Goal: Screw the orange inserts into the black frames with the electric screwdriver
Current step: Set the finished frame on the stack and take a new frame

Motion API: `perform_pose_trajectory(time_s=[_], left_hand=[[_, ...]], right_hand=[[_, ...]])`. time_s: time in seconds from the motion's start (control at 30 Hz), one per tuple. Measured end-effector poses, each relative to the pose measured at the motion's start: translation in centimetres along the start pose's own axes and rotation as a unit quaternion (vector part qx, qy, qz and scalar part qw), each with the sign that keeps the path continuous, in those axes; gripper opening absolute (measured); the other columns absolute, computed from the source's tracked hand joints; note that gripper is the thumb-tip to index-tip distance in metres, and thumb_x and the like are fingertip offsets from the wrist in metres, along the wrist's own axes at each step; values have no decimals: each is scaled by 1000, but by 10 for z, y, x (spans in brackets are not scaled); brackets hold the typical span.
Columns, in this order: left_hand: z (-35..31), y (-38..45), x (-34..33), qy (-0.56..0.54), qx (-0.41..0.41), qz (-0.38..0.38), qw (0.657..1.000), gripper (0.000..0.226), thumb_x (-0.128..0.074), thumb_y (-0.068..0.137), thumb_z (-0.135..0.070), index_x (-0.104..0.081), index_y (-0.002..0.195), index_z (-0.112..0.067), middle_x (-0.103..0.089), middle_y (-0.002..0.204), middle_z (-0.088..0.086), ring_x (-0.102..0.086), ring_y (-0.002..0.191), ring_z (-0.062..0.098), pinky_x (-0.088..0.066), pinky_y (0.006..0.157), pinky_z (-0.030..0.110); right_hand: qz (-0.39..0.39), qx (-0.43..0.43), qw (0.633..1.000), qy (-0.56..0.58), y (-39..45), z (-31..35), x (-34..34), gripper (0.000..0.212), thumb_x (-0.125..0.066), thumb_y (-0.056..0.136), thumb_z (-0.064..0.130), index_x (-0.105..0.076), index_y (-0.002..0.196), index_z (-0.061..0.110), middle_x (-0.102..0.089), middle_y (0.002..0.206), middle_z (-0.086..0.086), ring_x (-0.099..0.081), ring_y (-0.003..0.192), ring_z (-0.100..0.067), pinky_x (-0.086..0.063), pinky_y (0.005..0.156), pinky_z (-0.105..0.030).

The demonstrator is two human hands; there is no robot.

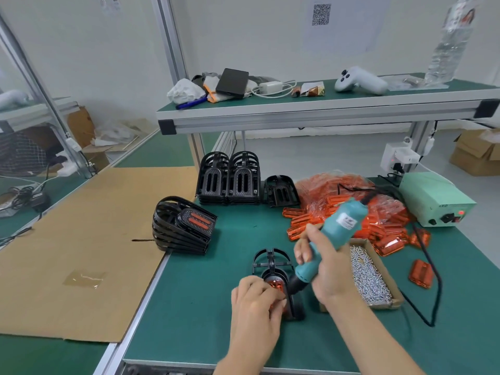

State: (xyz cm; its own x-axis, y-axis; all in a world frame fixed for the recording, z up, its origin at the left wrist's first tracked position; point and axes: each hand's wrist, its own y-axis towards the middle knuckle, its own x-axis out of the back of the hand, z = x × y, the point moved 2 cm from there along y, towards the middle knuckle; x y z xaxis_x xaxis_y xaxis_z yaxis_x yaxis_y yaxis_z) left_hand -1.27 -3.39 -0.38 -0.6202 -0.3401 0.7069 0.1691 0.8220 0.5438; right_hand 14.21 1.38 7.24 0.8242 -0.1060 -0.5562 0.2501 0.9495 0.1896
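- My right hand (322,262) is wrapped round the teal electric screwdriver (328,240), fingers curled about its body, the tool tilted with its black nose down and to the left, toward the frame in front of me
- My left hand (255,299) rests over the near end of the black frame (273,262), fingers bent and pinching the orange insert (276,285) that sits in it; the screwdriver's tip meets the frame just beside my fingertips, though the exact contact is hidden
- That frame lies on the green table (216,307), near its front edge
- To the left, a stack of frames with orange inserts fitted (182,226) leans at the table's edge, next to a cardboard sheet (81,239)
- Farther back stand two upright stacks of black frames (228,178), touching, and a single frame (281,190) just to their right
- A heap of loose orange inserts in plastic (351,209) spreads behind my right hand
- A cardboard tray of screws (369,277) lies just right of my right wrist
- The screwdriver's black cable (430,266) loops round the tray and runs back toward the pale green power box (435,201)
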Motion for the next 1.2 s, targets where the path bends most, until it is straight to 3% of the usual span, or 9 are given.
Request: perform_pose_trajectory(time_s=[0.1, 0.27, 0.53, 0.73, 1.03, 1.2], left_hand=[[4, -2, -9, 29, 20, -7, 999, 17, -86, 74, -24, -71, 82, -29, -57, 91, -16, -49, 98, 15, -35, 80, 34], [7, -9, -16, 33, 50, 1, 998, 18, -88, 72, -23, -71, 77, -28, -56, 87, -14, -47, 95, 14, -44, 74, 35], [13, -9, -21, -1, 84, 12, 996, 18, -90, 72, -23, -74, 76, -29, -55, 86, -20, -52, 94, 13, -41, 75, 32], [16, -14, -21, -13, 70, 13, 997, 10, -82, 79, -28, -73, 82, -31, -55, 90, -22, -52, 99, 10, -38, 84, 31], [17, -19, -21, -7, 62, -5, 998, 14, -87, 76, -25, -74, 80, -29, -55, 89, -20, -53, 96, 10, -40, 80, 32], [19, -20, -21, -9, 64, -26, 998, 15, -89, 74, -26, -76, 80, -29, -54, 89, -20, -50, 96, 9, -37, 80, 29]], right_hand=[[31, 22, 996, -78, 0, -14, -13, 19, -78, 82, 26, -66, 68, 25, -46, 49, -9, -43, 45, -23, -48, 55, -33], [70, 20, 984, -162, -1, -35, -14, 27, -77, 86, 36, -63, 68, 22, -52, 51, -10, -48, 49, -27, -52, 61, -43], [82, 9, 979, -185, 0, -37, -12, 32, -75, 88, 38, -60, 65, 22, -54, 52, -12, -52, 54, -30, -53, 65, -43], [94, 5, 981, -172, 4, -37, -12, 26, -77, 88, 38, -65, 70, 22, -52, 49, -7, -50, 50, -26, -55, 64, -39], [110, -3, 976, -188, 0, -33, -15, 28, -75, 89, 38, -63, 66, 25, -55, 52, -11, -55, 58, -32, -59, 71, -37], [134, -9, 972, -194, -3, -30, -23, 28, -73, 87, 37, -64, 66, 23, -54, 52, -12, -54, 55, -28, -56, 66, -33]])
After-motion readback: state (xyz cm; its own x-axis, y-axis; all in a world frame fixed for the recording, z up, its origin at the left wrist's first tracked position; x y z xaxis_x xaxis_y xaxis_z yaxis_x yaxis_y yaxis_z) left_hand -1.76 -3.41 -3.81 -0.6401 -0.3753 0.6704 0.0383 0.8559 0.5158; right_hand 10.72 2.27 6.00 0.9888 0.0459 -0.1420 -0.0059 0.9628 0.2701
